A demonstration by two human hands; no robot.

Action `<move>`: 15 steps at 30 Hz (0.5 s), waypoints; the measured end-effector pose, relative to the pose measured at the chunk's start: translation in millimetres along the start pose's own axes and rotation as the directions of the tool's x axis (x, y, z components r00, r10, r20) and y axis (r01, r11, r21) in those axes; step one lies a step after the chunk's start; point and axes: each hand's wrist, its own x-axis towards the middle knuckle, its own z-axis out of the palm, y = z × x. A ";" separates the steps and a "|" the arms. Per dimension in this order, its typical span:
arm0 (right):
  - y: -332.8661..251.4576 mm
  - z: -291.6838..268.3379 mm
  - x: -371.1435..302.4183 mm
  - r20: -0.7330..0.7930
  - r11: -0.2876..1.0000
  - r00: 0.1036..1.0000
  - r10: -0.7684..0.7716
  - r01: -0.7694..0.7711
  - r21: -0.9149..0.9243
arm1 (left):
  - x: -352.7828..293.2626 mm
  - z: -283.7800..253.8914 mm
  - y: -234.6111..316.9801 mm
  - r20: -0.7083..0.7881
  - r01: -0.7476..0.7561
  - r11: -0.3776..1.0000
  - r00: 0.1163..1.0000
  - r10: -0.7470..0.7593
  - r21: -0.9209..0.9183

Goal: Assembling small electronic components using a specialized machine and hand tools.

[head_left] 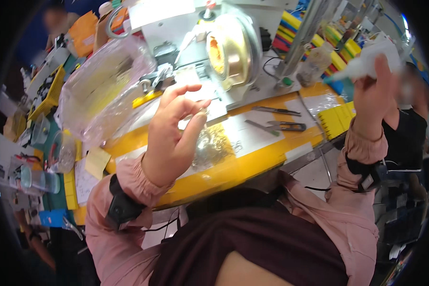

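Observation:
My left hand (172, 136) is raised over the yellow-topped bench (248, 167), thumb and index finger pinched on a tiny piece I cannot make out. Below its fingertips lies a clear plastic bag (207, 150) with small gold-coloured pieces spread beside it. At the right, my right hand (374, 97) is lifted and wrapped round a white squeeze bottle (379, 56). Its teal nozzle (337, 76) points left; the bottle is somewhat blurred. Tweezers (276, 110) and black-handled thread snips (287, 126) lie on white paper between my hands.
A large spool (233, 52) of gold-coloured material stands at the back middle. A crumpled clear plastic bag (102, 90) fills the back left. A yellow notebook (336, 120) lies near the right edge, below a metal post (298, 43). Another person (407, 124) is at the far right.

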 end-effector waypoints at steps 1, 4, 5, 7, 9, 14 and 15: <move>-13.3 18.0 -12.1 0.206 0.984 0.978 0.041 -0.076 0.163 | -1.1 -1.4 2.9 -0.008 0.017 1.000 1.000 -0.017 0.018; -11.9 60.5 -32.6 0.505 0.919 0.862 0.043 -0.232 0.318 | -0.4 1.3 1.2 -0.006 -0.028 0.999 1.000 0.028 -0.045; -8.9 73.3 -34.1 0.595 0.908 0.803 0.018 -0.262 0.327 | 0.9 1.0 0.7 -0.005 -0.021 0.999 1.000 0.021 -0.039; -10.1 102.1 -28.5 0.753 0.971 0.658 -0.035 -0.157 0.182 | 0.8 -0.3 -0.9 0.046 -0.044 0.999 0.998 0.043 0.019; -2.8 131.3 -34.3 0.746 0.781 0.665 0.048 -0.490 0.387 | 0.5 3.3 -1.3 0.057 -0.040 0.999 0.998 0.040 0.002; 8.0 145.6 -34.3 0.776 0.856 0.625 -0.087 -0.351 0.379 | -1.4 -0.1 -1.4 0.027 -0.032 0.999 0.999 0.032 -0.020; 12.5 148.4 -36.0 0.775 0.857 0.627 -0.082 -0.353 0.376 | -0.5 -0.9 -2.1 0.030 -0.029 0.999 0.999 0.030 -0.022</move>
